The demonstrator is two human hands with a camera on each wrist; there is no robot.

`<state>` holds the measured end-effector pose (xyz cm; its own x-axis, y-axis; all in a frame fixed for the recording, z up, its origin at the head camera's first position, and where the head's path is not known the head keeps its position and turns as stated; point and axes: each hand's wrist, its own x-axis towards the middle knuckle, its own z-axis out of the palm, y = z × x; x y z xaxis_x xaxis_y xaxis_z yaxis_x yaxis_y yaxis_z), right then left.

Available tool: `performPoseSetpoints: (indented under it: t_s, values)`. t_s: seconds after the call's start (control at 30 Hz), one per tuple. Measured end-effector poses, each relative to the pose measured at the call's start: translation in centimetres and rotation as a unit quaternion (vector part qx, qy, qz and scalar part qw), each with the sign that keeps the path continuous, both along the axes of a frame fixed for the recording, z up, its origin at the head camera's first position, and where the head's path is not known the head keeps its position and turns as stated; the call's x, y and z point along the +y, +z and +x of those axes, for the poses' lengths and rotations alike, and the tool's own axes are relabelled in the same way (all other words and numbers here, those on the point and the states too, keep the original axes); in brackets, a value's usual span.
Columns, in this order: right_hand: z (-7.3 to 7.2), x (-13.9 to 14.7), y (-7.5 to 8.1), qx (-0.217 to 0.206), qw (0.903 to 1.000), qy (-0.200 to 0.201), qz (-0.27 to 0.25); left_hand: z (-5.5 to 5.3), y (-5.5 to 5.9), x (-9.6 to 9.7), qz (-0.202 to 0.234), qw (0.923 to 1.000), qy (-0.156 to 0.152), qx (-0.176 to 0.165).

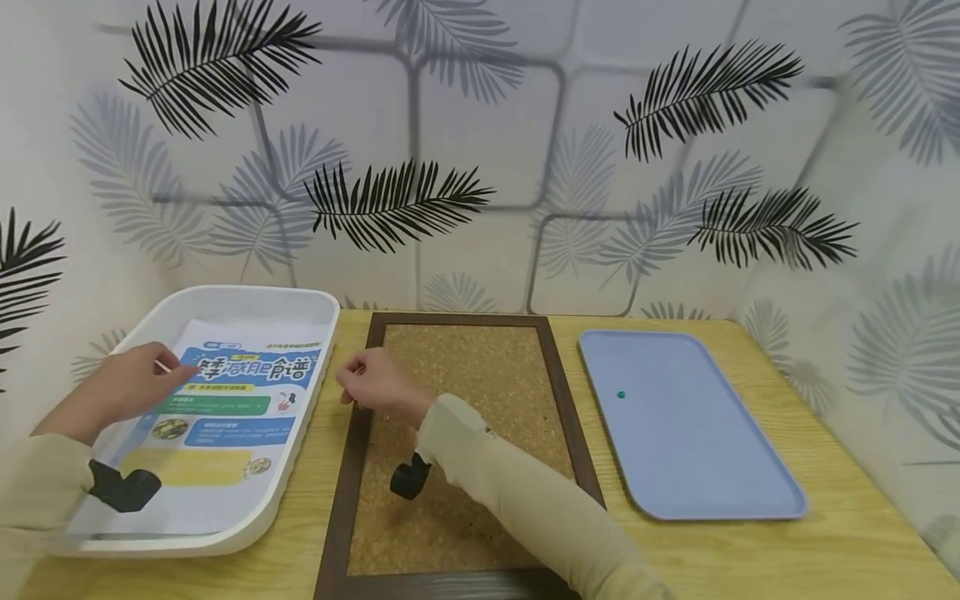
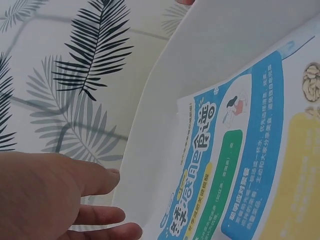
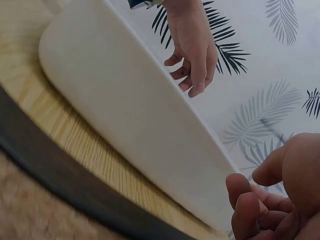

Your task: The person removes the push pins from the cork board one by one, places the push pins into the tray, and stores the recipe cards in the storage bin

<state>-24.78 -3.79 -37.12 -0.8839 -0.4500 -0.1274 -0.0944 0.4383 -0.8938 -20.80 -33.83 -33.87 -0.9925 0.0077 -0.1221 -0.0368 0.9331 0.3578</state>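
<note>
My left hand hovers over the left side of a white plastic tray, its fingers loosely bent and nothing held. Printed sheets lie in that tray; the top one has blue, green and yellow blocks with Chinese lettering. In the left wrist view, the left fingers show apart, near the tray's edge. My right hand is above the left frame edge of a cork board, just right of the white tray. Its fingers curl loosely, with the thumb apart from them and nothing seen between.
A light blue tray lies right of the cork board, with a small green pushpin near its left edge. Everything stands on a wooden table. A leaf-patterned wall covering rises behind and at both sides.
</note>
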Motion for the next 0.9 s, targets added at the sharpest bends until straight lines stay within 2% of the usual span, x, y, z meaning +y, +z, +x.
performPoseSetpoints:
  t_s: [0.27,0.47,0.63,0.8,0.9]
  values:
    - [0.0,2.6,-0.3,0.036,0.9976,0.051,0.031,-0.4,-0.9,1.6,0.008,0.9995,-0.03,0.001]
    - [0.6,5.0,-0.9,0.052,0.9948,0.087,0.01,-0.3,-1.5,3.0,0.002,0.9981,-0.053,-0.031]
    - [0.5,7.6,-1.5,0.063,0.9945,0.074,0.04,0.1,-1.3,4.3,0.01,0.9966,-0.072,-0.037]
    - [0.2,10.6,-1.8,0.07,0.9944,0.049,0.062,0.6,-1.2,5.4,0.042,0.9918,-0.111,-0.048]
    - [0.2,12.5,-1.9,0.089,0.993,0.044,0.064,1.0,-1.3,5.9,0.056,0.9897,-0.121,-0.052]
